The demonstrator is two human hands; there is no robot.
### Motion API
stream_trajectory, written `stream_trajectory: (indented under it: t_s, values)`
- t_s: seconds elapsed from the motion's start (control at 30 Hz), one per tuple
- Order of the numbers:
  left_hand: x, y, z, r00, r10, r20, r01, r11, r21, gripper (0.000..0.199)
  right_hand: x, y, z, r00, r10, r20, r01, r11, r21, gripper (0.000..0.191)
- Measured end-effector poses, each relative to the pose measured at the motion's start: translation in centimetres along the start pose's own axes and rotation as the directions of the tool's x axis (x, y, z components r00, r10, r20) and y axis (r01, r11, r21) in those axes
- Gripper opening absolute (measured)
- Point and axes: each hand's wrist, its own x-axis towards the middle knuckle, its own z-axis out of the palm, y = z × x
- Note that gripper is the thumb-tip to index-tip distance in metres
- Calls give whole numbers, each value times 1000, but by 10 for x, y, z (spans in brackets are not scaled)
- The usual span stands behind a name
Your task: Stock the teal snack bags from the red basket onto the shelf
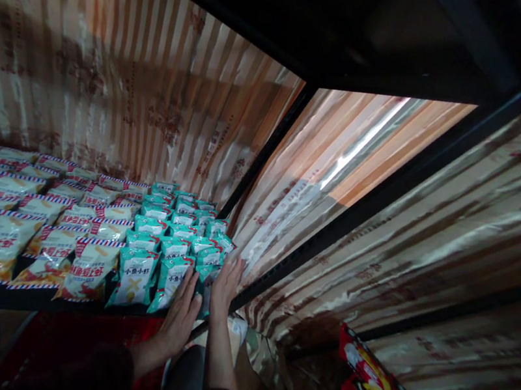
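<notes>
Both of my hands are at the right end of a shelf, beside rows of teal snack bags [136, 275]. My left hand [181, 318] has its fingers stretched out and rests against the front teal bag. My right hand [225, 285] is on the far side, fingers extended upright along the outer edge of the last column. Between the two hands a darker, shaded teal bag [208, 282] stands, partly hidden. The teal bags stand upright, several deep. Left of them are rows of white and orange snack bags [90, 270] with striped top edges.
A black shelf post [273, 144] and a slanting black beam [364, 192] frame the corner close to my right hand. Striped plastic sheeting [159, 87] covers the walls. Red and black packets [374, 378] lie at lower right. A red surface [83, 345] is below the shelf edge.
</notes>
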Motion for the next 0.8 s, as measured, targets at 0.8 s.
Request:
stream_trajectory:
  t_s: [0.8]
  values:
    - [24,-11,-22,913,342,222,-392,888,241,71,63,20,27,980,170,104,-163,984,-79,62]
